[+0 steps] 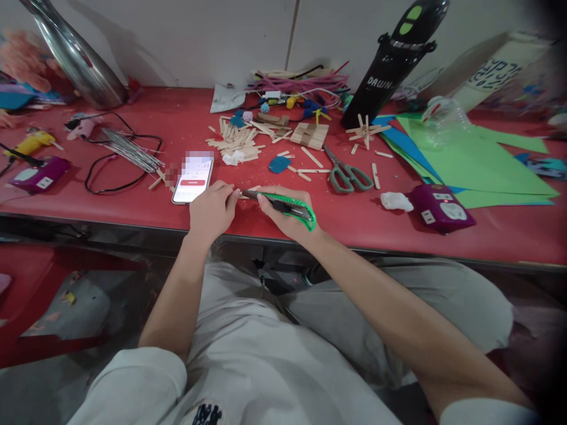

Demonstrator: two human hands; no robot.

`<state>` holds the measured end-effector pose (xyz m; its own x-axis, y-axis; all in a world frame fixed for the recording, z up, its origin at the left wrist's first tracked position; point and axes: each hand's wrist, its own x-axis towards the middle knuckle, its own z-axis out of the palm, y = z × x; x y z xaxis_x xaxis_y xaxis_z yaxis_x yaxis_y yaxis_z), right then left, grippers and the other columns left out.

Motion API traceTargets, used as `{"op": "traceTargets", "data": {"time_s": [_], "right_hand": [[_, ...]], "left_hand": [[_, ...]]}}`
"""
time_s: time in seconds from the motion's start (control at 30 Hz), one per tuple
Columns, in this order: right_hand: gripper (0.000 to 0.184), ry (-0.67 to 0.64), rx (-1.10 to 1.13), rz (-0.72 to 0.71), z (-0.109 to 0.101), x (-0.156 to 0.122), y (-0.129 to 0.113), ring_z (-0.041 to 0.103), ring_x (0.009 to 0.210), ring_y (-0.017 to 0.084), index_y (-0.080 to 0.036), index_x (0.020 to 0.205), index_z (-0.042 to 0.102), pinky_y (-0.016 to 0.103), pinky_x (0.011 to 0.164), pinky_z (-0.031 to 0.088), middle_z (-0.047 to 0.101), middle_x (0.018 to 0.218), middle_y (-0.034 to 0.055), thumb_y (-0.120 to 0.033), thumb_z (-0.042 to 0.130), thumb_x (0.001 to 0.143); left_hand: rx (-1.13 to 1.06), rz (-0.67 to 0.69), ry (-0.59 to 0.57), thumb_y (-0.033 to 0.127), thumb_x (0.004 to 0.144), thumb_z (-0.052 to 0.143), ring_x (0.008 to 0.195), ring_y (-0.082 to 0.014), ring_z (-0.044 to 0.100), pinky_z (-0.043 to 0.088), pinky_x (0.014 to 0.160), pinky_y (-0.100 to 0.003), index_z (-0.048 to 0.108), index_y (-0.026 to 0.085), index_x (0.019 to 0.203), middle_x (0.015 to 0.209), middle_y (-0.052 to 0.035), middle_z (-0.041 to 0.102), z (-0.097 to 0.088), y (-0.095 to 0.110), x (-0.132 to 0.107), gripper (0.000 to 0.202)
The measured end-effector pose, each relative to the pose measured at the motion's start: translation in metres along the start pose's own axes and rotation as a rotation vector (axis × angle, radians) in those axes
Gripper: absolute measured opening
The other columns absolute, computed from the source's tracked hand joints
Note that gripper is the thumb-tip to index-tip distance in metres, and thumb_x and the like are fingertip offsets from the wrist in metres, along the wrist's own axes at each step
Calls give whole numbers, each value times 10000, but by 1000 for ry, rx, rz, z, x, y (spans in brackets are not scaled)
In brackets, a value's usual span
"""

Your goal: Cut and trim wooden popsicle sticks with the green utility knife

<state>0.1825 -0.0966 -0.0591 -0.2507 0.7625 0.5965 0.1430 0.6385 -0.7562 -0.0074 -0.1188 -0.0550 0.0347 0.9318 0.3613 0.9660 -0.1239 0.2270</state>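
Note:
My right hand (290, 219) is wrapped round a green and black utility knife (287, 205) near the front edge of the red table (142, 200). The knife's tip points left toward my left hand (212, 211). My left hand is closed, pinching a small wooden stick piece (248, 192) against the table right at the blade tip. A lit phone (193, 177) lies just left of my left hand.
A pile of wooden sticks (237, 140) and a small stick panel (310, 135) lie behind the hands. Green-handled scissors (348, 173), green and blue paper sheets (469, 159), a purple device (440, 208), a black bottle (394, 59) and tangled cables (119, 153) crowd the table.

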Motion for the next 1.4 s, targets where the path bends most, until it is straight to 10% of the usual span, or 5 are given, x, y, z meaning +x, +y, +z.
{"op": "traceTargets", "data": {"time_s": [1.4], "right_hand": [[194,41,19,42,0,-1,2,760,806,181,-204,965,774,301,800,630,803,925,43,-353,665,905]], "left_hand": [[-3,11,23,363,1035,438,973,-217,696,475,696,-319,734,193,1029,1115,-60,735,2,-2,1,341]]}}
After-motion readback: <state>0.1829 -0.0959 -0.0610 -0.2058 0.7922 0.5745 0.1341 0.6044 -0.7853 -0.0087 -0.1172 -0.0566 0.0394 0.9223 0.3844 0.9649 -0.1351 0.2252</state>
